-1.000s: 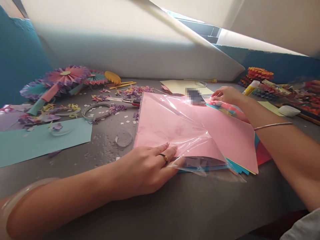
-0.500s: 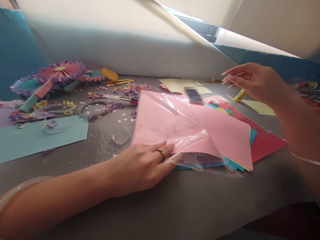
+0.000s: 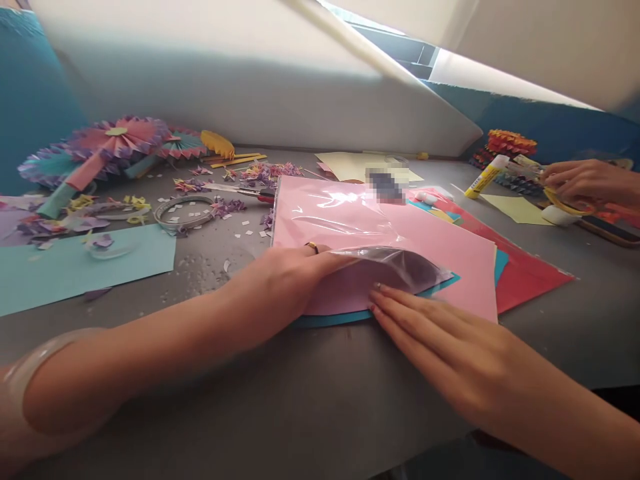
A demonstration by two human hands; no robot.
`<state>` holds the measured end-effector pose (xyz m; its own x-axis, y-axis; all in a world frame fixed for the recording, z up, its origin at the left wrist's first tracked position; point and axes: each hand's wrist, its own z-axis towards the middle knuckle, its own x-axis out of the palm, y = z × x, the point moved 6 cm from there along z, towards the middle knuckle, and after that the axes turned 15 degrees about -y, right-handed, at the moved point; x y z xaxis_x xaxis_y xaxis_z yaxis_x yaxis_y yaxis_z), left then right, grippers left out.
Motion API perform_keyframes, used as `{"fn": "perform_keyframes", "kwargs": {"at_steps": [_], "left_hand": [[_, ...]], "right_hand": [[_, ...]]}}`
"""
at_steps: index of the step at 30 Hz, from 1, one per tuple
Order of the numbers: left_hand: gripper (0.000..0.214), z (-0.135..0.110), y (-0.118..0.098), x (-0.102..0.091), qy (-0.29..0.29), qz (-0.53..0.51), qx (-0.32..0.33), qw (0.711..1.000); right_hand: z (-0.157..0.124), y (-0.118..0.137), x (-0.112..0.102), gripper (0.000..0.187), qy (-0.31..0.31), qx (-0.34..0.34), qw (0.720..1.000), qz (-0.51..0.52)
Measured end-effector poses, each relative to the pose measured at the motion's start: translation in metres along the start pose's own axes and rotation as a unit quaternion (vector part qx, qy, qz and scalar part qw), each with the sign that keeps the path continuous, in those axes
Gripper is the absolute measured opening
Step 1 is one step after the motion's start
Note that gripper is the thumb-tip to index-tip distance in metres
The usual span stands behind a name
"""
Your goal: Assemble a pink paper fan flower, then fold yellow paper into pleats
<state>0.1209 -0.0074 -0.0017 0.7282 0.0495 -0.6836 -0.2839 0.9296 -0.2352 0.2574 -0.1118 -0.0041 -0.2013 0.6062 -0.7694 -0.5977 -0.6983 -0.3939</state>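
Two hands work at the pink paper stack [image 3: 430,280], mid-table, its plastic sleeve [image 3: 390,267] covering only part: left hand [image 3: 285,283] fingers hidden under the curled sleeve, right hand [image 3: 440,333] fingers pressed together, flat.

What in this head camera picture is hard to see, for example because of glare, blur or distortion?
In the head view, white glare lies on the plastic sleeve over the pink paper; a pixelated patch hides something at the sheet's top edge; the right hand looks slightly soft; the wide lens seems to slant the wall panel.
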Motion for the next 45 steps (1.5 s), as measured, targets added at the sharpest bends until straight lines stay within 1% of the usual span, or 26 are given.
{"fn": "perform_keyframes", "kwargs": {"at_steps": [3, 5, 8, 10, 13, 16, 19, 21, 24, 27, 29, 31, 33, 36, 38, 41, 45], "left_hand": [[0.042, 0.004, 0.001, 0.0, -0.017, -0.009, -0.003, 1.0], [0.043, 0.004, 0.002, 0.001, -0.015, 0.001, -0.001, 1.0], [0.041, 0.001, 0.001, 0.006, 0.017, 0.033, 0.015, 0.999], [0.038, -0.002, -0.003, 0.008, 0.029, 0.045, 0.039, 0.998], [0.032, -0.003, -0.007, 0.011, 0.045, 0.053, 0.058, 0.996], [0.031, -0.004, -0.005, 0.013, 0.074, 0.042, 0.047, 0.995], [0.037, -0.005, 0.002, 0.013, 0.095, -0.005, 0.006, 0.995], [0.036, -0.007, 0.007, 0.014, 0.105, -0.041, -0.023, 0.993], [0.032, -0.007, 0.011, 0.012, 0.081, -0.069, -0.037, 0.994], [0.031, -0.003, 0.014, 0.006, 0.023, -0.065, -0.052, 0.996], [0.03, -0.001, 0.017, 0.003, -0.006, -0.055, -0.07, 0.996], [0.028, 0.001, 0.021, 0.001, -0.014, -0.051, -0.095, 0.994], [0.026, 0.001, 0.025, 0.001, -0.008, -0.06, -0.124, 0.99], [0.026, 0.0, 0.031, 0.002, -0.002, -0.092, -0.156, 0.983], [0.026, -0.001, 0.032, 0.003, -0.001, -0.108, -0.166, 0.98], [0.025, -0.002, 0.033, 0.004, 0.002, -0.112, -0.175, 0.978], [0.026, -0.001, 0.031, 0.005, 0.002, -0.123, -0.175, 0.977]], "right_hand": [[0.002, 0.005, 0.007, 0.04, -0.005, -0.001, 1.0, 0.0], [0.003, -0.002, 0.009, 0.042, 0.0, 0.014, 0.999, -0.035], [0.004, -0.019, 0.011, 0.043, -0.001, 0.036, 0.995, -0.092], [0.005, -0.025, 0.014, 0.043, 0.006, 0.04, 0.996, -0.076], [0.005, -0.024, 0.018, 0.041, 0.017, 0.036, 0.998, -0.038], [0.005, -0.018, 0.021, 0.037, 0.014, 0.019, 0.999, -0.034], [0.008, -0.021, 0.019, 0.035, -0.007, 0.015, 0.997, -0.074], [0.012, -0.026, 0.016, 0.036, -0.021, 0.025, 0.995, -0.093], [0.02, -0.036, 0.01, 0.037, -0.037, 0.044, 0.994, -0.098], [0.026, -0.041, 0.004, 0.033, -0.069, 0.047, 0.991, -0.108], [0.028, -0.037, -0.001, 0.03, -0.097, 0.018, 0.99, -0.101], [0.027, -0.031, -0.003, 0.029, -0.109, -0.014, 0.991, -0.076], [0.024, -0.03, -0.001, 0.026, -0.083, -0.014, 0.995, -0.049], [0.018, -0.034, 0.008, 0.028, -0.012, 0.026, 1.0, -0.012], [0.016, -0.036, 0.013, 0.029, 0.017, 0.039, 0.999, 0.012], [0.017, -0.035, 0.017, 0.032, 0.032, 0.042, 0.998, 0.018], [0.02, -0.033, 0.021, 0.038, 0.045, 0.03, 0.999, -0.006]]}}
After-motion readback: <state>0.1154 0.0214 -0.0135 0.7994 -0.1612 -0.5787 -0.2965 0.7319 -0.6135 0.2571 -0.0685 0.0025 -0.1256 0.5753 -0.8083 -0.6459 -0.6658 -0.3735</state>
